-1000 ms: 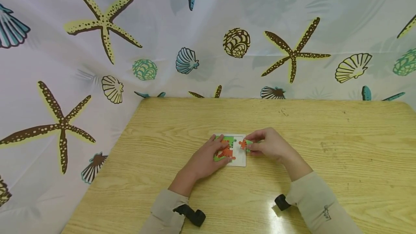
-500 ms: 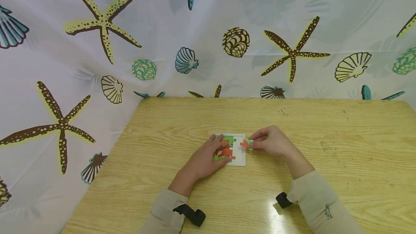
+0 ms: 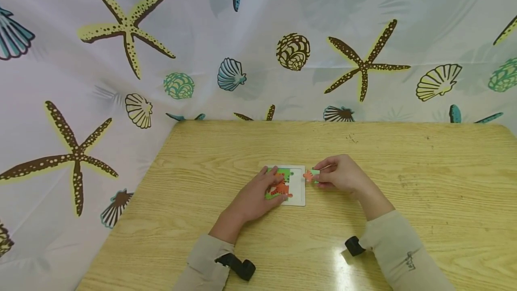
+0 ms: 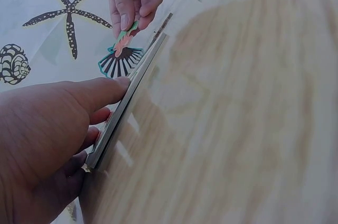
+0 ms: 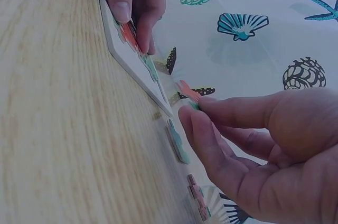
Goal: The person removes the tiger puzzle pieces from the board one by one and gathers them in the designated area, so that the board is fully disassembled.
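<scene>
Resting on tray (image 3: 298,196): left hand (image 3: 251,197), fingers spread, tray's bare part to its right. Slightly farther, right hand (image 3: 343,175), fingers pinching piece (image 3: 310,175); piece left of fingertips, by tray's right rim, orange knob pointing left.

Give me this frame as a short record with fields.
Left hand: rests on jigsaw tray
Right hand: pinches orange-and-green jigsaw piece by the tray's right edge
Tray: assembled pieces at left, right part unfilled
Loose pieces: at least two, right wrist view
Surface: wood-grain table
Backdrop: starfish-and-shell print cloth
</scene>
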A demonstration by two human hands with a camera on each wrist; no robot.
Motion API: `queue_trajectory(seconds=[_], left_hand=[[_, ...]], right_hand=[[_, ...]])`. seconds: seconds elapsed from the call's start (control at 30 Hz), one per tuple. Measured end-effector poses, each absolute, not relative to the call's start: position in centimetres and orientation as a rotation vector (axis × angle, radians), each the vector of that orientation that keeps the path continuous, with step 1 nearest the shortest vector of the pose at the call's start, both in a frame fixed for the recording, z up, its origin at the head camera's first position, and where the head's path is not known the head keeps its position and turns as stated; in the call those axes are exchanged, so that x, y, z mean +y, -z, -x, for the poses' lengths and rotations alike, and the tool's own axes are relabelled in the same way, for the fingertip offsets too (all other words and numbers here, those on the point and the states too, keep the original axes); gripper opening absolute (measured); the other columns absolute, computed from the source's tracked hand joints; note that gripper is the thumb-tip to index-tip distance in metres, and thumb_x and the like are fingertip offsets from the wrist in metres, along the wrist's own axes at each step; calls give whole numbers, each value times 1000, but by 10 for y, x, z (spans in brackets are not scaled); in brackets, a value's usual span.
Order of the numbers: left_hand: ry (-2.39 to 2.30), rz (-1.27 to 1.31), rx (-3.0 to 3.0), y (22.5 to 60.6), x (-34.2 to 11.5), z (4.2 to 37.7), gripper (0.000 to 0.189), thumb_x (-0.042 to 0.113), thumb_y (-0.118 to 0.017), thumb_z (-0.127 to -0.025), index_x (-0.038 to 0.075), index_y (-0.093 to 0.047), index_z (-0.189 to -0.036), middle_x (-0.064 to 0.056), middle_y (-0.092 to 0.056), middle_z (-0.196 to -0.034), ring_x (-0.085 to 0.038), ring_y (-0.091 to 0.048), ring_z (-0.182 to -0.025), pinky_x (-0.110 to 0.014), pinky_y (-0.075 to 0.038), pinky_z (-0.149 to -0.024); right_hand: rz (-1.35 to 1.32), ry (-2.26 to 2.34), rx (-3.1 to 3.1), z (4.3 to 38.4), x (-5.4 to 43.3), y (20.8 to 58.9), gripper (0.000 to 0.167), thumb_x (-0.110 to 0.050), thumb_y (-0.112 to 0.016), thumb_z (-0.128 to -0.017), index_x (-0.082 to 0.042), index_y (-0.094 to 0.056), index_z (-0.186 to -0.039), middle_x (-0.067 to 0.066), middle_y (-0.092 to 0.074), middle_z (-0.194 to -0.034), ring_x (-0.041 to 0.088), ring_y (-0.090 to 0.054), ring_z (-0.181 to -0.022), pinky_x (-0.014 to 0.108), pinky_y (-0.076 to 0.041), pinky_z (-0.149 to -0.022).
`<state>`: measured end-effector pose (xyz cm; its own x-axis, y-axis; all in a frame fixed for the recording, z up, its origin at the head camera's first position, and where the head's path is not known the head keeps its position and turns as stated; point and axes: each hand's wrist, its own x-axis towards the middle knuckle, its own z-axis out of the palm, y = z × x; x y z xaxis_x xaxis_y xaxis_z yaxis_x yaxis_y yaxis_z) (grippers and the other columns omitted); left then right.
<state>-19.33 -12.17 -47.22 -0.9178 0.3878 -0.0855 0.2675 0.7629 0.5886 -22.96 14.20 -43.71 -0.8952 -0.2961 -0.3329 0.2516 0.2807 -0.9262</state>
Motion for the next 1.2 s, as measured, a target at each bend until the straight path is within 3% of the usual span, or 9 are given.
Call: queue_trajectory(seconds=[1.2], left_hand=[[-895,-535,2749,473,-123,193,62,39,-69,-101,13,-52,-154,-4,-32,-169,-28,-15,-160,-57,-26,-125]], right_hand=[[-29,1558,2284,233,166,432,30,1,-61,-103,13,-60,-130,21,-61,-114,21,-69,-90,30,-62,-82]])
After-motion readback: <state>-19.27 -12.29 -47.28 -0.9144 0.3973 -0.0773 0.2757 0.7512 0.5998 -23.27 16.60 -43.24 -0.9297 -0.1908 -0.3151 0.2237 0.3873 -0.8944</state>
